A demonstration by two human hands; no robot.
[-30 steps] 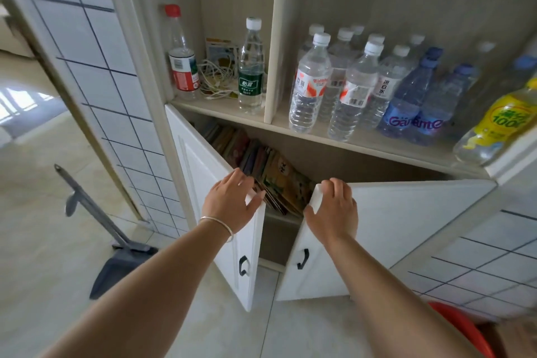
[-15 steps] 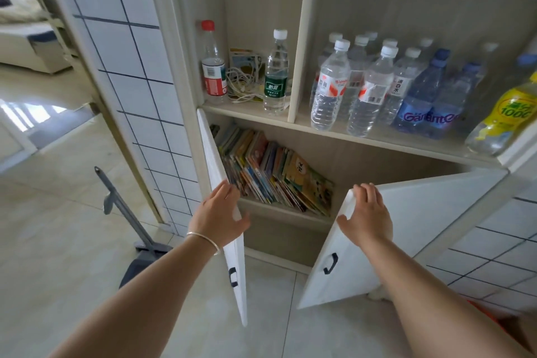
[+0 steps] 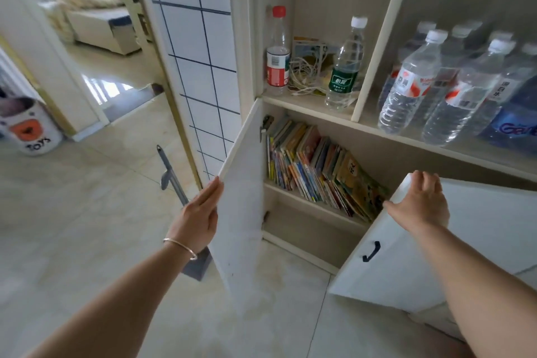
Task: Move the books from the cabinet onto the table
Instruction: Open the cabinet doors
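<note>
A row of thin, colourful books (image 3: pixel 313 166) stands leaning to the right on the lower cabinet shelf (image 3: pixel 308 203), in plain view between two open white doors. My left hand (image 3: pixel 197 218) lies flat with straight fingers against the outer edge of the left door (image 3: pixel 244 227). My right hand (image 3: pixel 418 203) rests on the top corner of the right door (image 3: pixel 421 264), thumb spread out. Neither hand touches the books. No table is in view.
Several water bottles (image 3: pixel 412 87) fill the shelf above the books, with a red-capped bottle (image 3: pixel 277 49), a green-labelled bottle (image 3: pixel 344 67) and tangled cables (image 3: pixel 305 73) to the left. A long-handled dustpan (image 3: pixel 174 180) leans behind the left door. A toy bin (image 3: pixel 32 131) stands by the doorway.
Both cabinet doors have swung wider apart under my hands, and the whole row of books now shows. My left hand went from holding the door's top edge to lying flat on it.
</note>
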